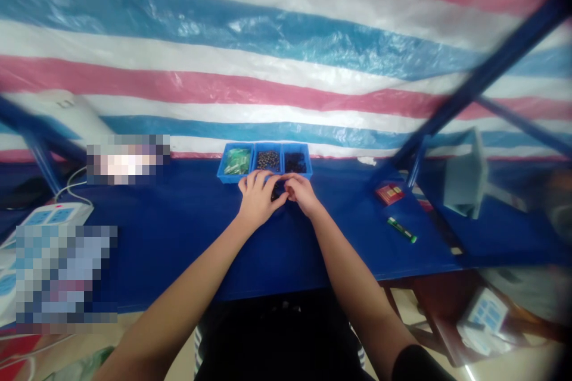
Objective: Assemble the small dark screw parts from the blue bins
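My left hand [258,195] is in front of the bins, its fingers curled around a small dark part [274,191] that is mostly hidden. Close against it, my right hand [302,193] has its fingers pinched together at the same spot; what they grip is too small to make out. Just beyond both hands stands a row of joined blue bins [230,178]. Green pieces [238,161] fill the left compartment. Small brass-and-dark pieces [268,159] lie in the middle one, and black pieces [295,162] in the right one.
On the blue table [179,238], a green tube-like object [402,230] and a red box [389,193] lie to the right. A white power strip [67,212] with cables sits at the left. Blue frame bars [451,95] slope down at the right, before a striped sheet [286,59].
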